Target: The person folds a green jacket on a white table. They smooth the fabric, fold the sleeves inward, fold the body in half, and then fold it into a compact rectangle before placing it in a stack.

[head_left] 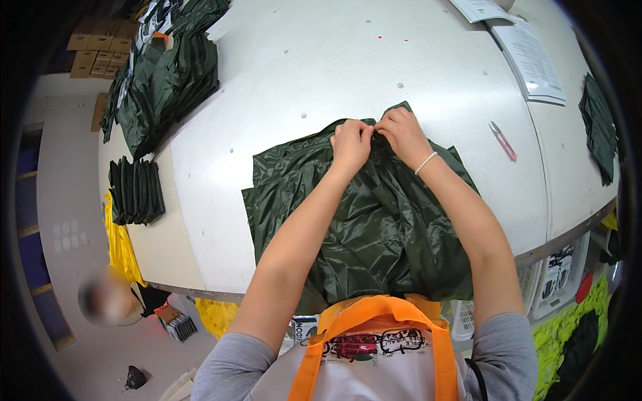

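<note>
A dark green, shiny fabric garment [374, 220] lies spread and wrinkled on the white table, its lower part hanging toward my body. At its far edge my left hand [350, 144] pinches the cloth between thumb and fingers. Close beside it, my right hand [404, 134] grips the same edge, with a small corner of fabric sticking up behind the knuckles. The two sets of fingertips almost meet. Exactly what lies between them is too small to make out. A beaded bracelet circles my right wrist.
Pink-handled thread snips [503, 142] lie to the right, below open printed booklets [528, 60]. Folded dark green cloth [597, 127] rests at the far right. A neat stack of folded green pieces [136, 190] and a larger heap [170, 80] occupy the left. Someone is at the lower left.
</note>
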Demonstrator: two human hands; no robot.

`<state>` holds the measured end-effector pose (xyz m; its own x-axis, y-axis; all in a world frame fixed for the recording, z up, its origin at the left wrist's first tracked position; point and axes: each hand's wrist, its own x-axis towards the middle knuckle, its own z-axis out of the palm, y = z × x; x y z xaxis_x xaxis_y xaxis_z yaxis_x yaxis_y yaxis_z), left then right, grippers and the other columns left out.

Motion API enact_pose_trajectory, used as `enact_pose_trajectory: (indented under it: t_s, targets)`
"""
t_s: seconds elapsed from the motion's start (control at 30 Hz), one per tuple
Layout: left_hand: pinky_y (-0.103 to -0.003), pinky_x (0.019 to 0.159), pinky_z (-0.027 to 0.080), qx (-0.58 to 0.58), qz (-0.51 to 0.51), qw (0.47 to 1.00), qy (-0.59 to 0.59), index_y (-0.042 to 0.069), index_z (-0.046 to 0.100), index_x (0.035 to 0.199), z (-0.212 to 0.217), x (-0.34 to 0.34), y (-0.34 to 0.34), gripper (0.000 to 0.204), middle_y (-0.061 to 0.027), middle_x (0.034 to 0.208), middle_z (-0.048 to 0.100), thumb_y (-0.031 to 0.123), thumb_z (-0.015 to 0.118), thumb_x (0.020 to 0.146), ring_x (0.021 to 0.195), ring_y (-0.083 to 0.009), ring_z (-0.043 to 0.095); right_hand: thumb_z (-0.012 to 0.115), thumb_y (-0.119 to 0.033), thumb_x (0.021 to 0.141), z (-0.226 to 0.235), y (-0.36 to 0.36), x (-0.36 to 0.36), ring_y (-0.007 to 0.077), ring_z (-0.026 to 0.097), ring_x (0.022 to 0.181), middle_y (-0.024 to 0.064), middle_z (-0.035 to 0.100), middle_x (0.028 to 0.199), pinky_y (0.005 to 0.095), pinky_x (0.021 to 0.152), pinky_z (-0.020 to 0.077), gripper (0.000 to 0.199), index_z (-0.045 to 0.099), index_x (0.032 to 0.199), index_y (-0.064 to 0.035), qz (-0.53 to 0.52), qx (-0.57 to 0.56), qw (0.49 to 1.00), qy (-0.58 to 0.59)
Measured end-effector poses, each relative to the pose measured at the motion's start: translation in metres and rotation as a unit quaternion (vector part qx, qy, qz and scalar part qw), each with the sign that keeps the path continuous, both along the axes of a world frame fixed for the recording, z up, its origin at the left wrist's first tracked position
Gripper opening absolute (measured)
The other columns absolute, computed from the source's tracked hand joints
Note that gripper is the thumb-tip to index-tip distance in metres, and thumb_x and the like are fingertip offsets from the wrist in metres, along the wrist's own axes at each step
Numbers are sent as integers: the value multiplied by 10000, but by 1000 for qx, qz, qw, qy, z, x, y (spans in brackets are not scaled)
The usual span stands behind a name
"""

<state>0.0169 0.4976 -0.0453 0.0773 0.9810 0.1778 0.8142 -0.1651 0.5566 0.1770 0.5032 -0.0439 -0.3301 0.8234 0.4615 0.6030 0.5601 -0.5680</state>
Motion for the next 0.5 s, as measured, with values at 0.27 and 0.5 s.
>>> enact_pose_trajectory:
  t_s: [0.27,0.5]
  targets:
    - [-467,720,461,-29,51,991,120,-12,610,749,25,-73,-6,192,-198,802,623,153,587,844,807,-376,582,597,-49,800,-15,3,23,254,514,887,67,554,871,348,790,428,39,611,836,-58,-65,0,997,-32]
    - [-430,826,444,-102,179,970,127,16,641,828,10,-158,-31,205,-166,946,626,216,607,853,945,-348,552,606,-46,797,-27,2,30,265,515,874,72,548,841,360,787,429,40,615,827,-72,-108,-17,993,-40]
